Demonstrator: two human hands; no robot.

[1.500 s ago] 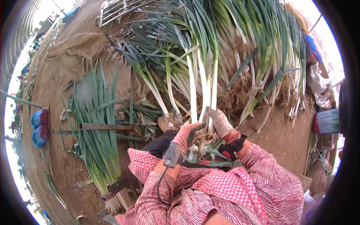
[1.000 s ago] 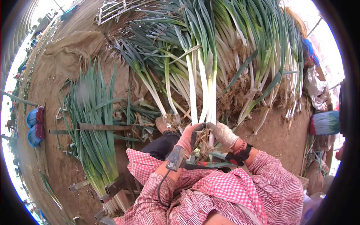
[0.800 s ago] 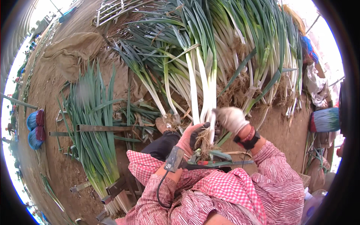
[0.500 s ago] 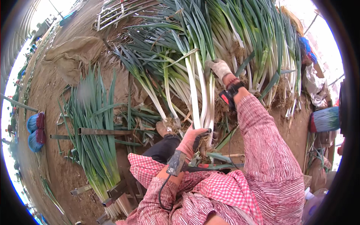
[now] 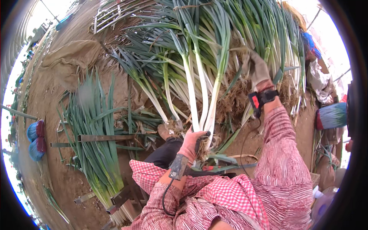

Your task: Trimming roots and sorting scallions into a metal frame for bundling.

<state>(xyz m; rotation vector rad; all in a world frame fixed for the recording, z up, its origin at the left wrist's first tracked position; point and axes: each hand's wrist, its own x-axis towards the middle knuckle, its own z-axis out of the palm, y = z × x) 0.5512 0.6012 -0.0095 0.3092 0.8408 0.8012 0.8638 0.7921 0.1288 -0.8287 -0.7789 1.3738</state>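
Pink-gloved left hand, nearer, grasps long white-stemmed, green-leaved leeks near roots; long axis runs forward from our fingers. Pale-gloved right hand apart, to leeks' right; blurred, we cannot tell whether fingers hold anything.

My left hand was around the lower ends of a few green onions in front of my lap, their leaves stretching away from me over a heap. That heap lay ahead and to the right, and my right hand was farther out, over its near side. To my left, a bundle lay in a metal holder, one bar across its top. My shoe was between the two. Beyond the bundle, a cloth lay on the ground; a metal rack lay farther off.
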